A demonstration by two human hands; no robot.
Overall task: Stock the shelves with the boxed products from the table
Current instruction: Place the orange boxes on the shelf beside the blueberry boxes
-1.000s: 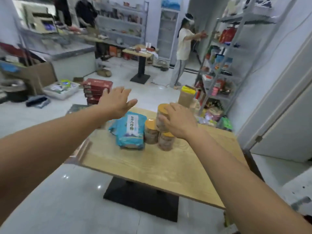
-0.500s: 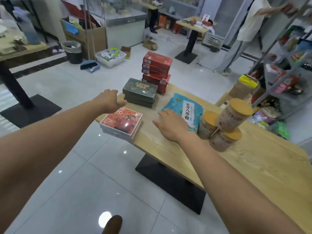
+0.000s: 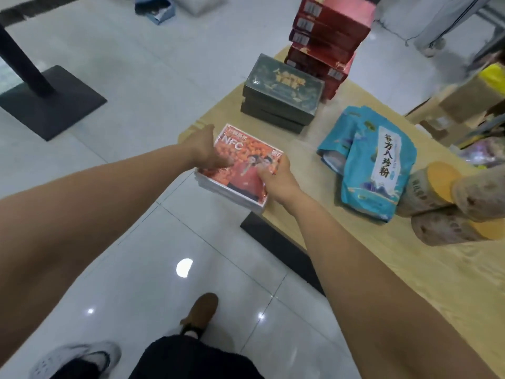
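Boxed products sit at the left end of the light wooden table (image 3: 410, 269), which fills the right side of the frame, over a glossy pale tiled floor (image 3: 136, 77) that takes the left and lower part. Largest among the goods is the stack of red rectangular cartons (image 3: 328, 31) at the top centre; just in front of it stand the dark green boxes with gold lettering (image 3: 281, 91), piled two or three deep. To the right lie blue foil pouches with a white label (image 3: 377, 165), and at the right edge round kraft-paper jars with orange lids (image 3: 442, 192) lie tumbled together. Nearest the table's near-left corner, in mid-frame, is the shrink-wrapped pack of orange-red printed flat boxes (image 3: 240, 165), still resting on the wood and hanging slightly over its edge. The left hand (image 3: 202, 149) is closed round the pack's left side, thumb on top. The right hand (image 3: 276, 179) clasps its near right corner, fingers curled over the far side. By my reckoning both are gripping to lift it. No shelf shows clearly in this view, so how much has been stocked I cannot say. Red and green stacks stand untouched, which suggests most of the job remains: carry this pack away, then return for the rest.
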